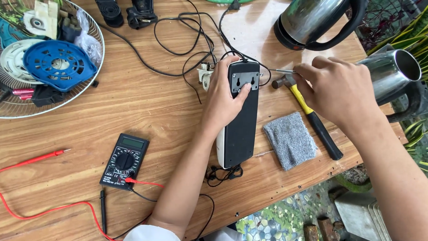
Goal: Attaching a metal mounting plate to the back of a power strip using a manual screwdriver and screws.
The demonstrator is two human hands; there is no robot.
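Left hand (223, 100) presses flat, fingers spread, on the black casing (240, 120) on the desk (147, 107). Right hand (339, 91) grips a tool (281, 71), probably a screwdriver, at its upper edge. Fastener work; steady aim needed.

— What is the long black box (240, 120) made of?

— Matt black plastic, with a dull grey metal bracket (244, 82) on its back. It lies on a brown wooden desk (147, 107) with visible grain and a slight sheen.

— And the rest?

— The round steel kettle (312, 20) is glossy and mirror-like. The grey square pad (290, 139) looks like rough, speckled cloth. The hammer (312, 116) has a yellow and black handle. The black multimeter (125, 161) is matt plastic.
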